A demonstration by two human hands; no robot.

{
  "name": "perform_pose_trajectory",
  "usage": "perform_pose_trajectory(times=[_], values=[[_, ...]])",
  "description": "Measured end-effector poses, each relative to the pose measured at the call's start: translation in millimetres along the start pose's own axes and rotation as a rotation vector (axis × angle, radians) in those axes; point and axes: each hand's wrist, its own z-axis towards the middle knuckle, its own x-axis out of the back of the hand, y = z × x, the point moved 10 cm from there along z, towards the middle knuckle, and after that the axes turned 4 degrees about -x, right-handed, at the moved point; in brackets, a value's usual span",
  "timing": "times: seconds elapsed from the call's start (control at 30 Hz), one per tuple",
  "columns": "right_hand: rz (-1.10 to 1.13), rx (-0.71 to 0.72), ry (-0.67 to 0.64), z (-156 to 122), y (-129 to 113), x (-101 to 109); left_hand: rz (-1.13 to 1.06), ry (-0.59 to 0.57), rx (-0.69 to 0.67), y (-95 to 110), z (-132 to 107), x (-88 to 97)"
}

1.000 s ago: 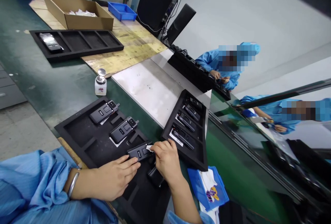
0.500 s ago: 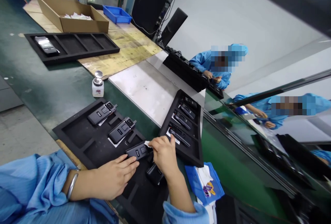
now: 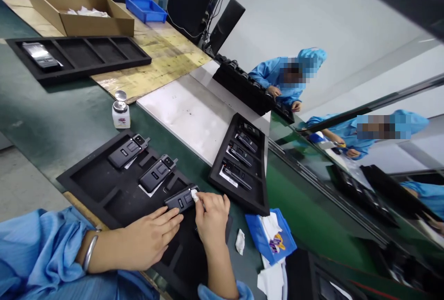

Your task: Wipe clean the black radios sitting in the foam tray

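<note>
A black handheld device, with a white label and a small raised panel, lies in a black foam tray. My left hand rests its stretched fingers flat against the device's lower end. My right hand pinches a small white cloth and presses it on the device's upper end. Two similar devices lie farther left in the tray: one device beside it and another device beyond, both with a lens and antenna stub. My right hand and forearm hide part of the tray.
A second tray holds several devices. To its front are a blue bin and a crumpled white cloth. A pump bottle, a third tray and a cardboard box stand left. Co-workers sit beyond.
My right hand has shifted slightly left and down, moving the white cloth over the device's upper end. My left hand stays on the device. The view has tilted a little.
</note>
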Motion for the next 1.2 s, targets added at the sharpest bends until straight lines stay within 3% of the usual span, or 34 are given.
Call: perform_pose_trajectory(times=[0.23, 0.43, 0.63, 0.83, 0.93, 1.03, 1.2], values=[[-0.055, -0.156, -0.016, 13, 16, -5, -0.009, -0.029, -0.006, -1, 2, 0.2], [-0.024, -0.100, 0.008, 7, 3, -6, 0.001, -0.050, -0.046, 1, 4, 2.2], [-0.054, -0.207, 0.059, 7, 12, -3, -0.012, -0.023, -0.031, -1, 5, 5.6], [-0.042, -0.206, 0.051, 8, 6, -10, -0.027, -0.036, -0.031, -1, 3, -0.8], [-0.070, -0.300, 0.100, 5, 16, -6, -0.032, -0.037, -0.020, -2, 3, -3.4], [-0.077, -0.295, 0.137, 0, 13, -2, -0.035, -0.033, -0.028, -2, 3, -3.9], [-0.062, -0.268, 0.064, 10, 5, -13, -0.054, -0.026, -0.015, -3, 3, -4.1]])
